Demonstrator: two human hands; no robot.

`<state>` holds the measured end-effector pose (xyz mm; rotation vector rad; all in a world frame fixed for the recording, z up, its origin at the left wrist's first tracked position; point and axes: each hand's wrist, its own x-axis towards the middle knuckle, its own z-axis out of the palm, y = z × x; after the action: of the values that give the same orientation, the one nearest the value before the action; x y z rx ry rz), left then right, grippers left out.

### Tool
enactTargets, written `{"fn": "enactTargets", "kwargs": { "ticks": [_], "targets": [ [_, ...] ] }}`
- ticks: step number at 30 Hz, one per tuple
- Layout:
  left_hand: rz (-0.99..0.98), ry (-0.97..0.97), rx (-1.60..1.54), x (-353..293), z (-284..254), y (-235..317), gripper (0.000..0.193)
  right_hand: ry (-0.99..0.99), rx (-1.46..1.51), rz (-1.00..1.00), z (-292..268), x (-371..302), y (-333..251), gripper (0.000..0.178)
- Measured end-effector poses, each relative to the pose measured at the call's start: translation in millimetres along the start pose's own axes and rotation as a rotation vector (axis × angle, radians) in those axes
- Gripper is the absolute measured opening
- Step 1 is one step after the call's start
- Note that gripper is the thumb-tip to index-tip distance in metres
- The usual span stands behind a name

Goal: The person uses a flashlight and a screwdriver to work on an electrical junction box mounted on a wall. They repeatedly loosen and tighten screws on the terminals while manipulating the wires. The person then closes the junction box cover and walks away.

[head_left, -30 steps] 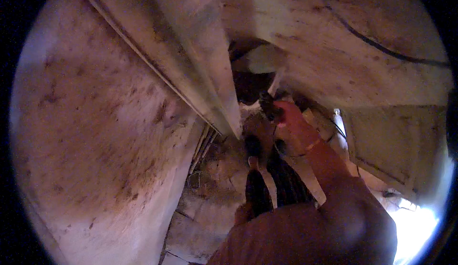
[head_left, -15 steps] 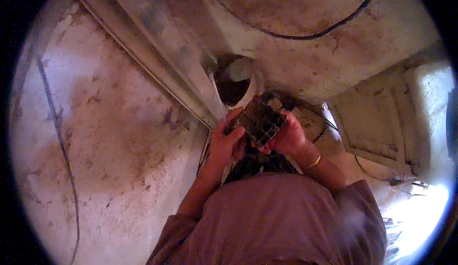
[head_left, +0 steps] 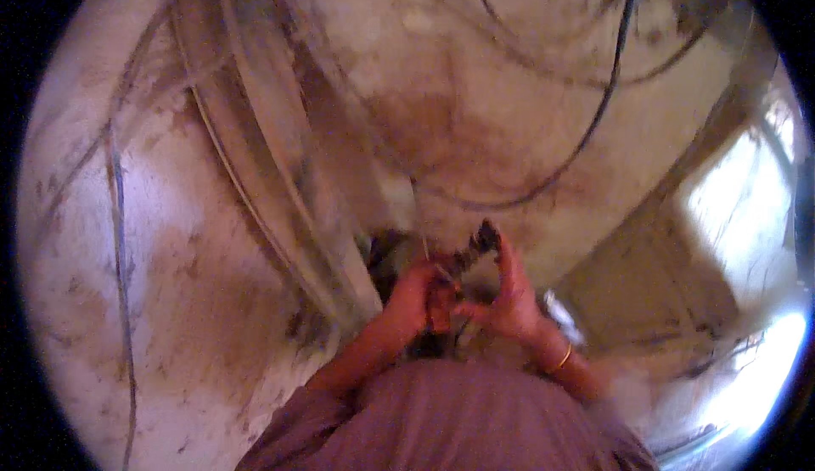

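A dark, dirt-covered gridded block (head_left: 472, 252) is held up in front of my chest, tilted and blurred by motion; its exact kind I cannot make out. My left hand (head_left: 412, 299) is closed at its left side, fingers curled and partly smeared. At its right side my right hand (head_left: 518, 305), with a thin yellow band at the wrist, curves around it. The fingertips touch the dark upper end, and the thumb is spread well below. What lies between the palms is mostly hidden.
A long pale beam (head_left: 272, 148) slants down from the upper left toward my hands. A dark cable (head_left: 607, 106) loops across the stained wall (head_left: 509, 131). Another cable (head_left: 120, 250) hangs at the left. A brownish panel (head_left: 637, 293) stands at the right, near bright light.
The view has tilted upward, so my hands sit lower in it. The block has turned from face-on to a steep tilt. My right thumb and fingers have spread wider apart.
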<state>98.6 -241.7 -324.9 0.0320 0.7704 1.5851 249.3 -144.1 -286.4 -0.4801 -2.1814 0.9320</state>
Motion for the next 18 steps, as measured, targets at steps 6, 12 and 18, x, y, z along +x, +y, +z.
{"fn": "enactTargets", "kwargs": {
  "ticks": [6,12,18],
  "targets": [
    [0.088,-0.136,0.333,12,15,37,0.028,0.113,-0.305,-0.116,14,62,-31,0.105],
    [0.267,-0.056,0.273,6,9,93,0.032,0.308,0.565,-0.207,-2,92,-73,0.097],
    [0.547,0.157,0.628,26,30,106,0.023,-0.294,-0.145,0.181,13,103,-55,0.104]
  ]
}}
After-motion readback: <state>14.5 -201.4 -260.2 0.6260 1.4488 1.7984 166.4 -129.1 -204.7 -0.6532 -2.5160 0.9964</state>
